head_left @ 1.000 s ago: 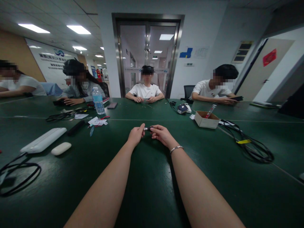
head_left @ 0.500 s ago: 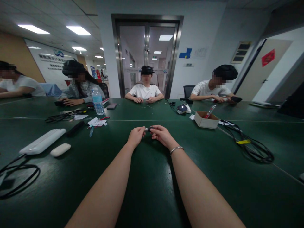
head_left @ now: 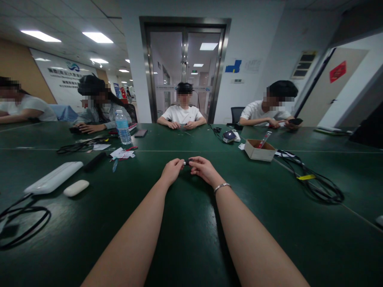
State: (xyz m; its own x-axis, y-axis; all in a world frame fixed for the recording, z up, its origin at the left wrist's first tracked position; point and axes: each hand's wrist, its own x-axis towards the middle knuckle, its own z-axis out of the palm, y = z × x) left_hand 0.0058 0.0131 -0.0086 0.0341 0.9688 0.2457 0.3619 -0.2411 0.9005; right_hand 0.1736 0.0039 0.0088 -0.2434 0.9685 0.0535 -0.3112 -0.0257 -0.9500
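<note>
Both my arms stretch out over the dark green table (head_left: pixel 185 239). My left hand (head_left: pixel 171 170) and my right hand (head_left: pixel 202 168) meet at the middle, fingers pinched together. Between the fingertips sits a small object (head_left: pixel 187 162) with a silvery end and a dark part; it is too small to name. Each hand grips one end of it. A thin bracelet (head_left: pixel 222 185) circles my right wrist.
A white flat case (head_left: pixel 54 177) and a white oval pebble-shaped item (head_left: pixel 76 187) lie at left, with a black cable loop (head_left: pixel 22 223). A cardboard box (head_left: pixel 259 150) and tangled black cables (head_left: pixel 317 185) are at right. A water bottle (head_left: pixel 123 126) stands farther back. Several people sit around the table.
My hands stay almost still, pinched on the small object. The person at the far right has shifted a little.
</note>
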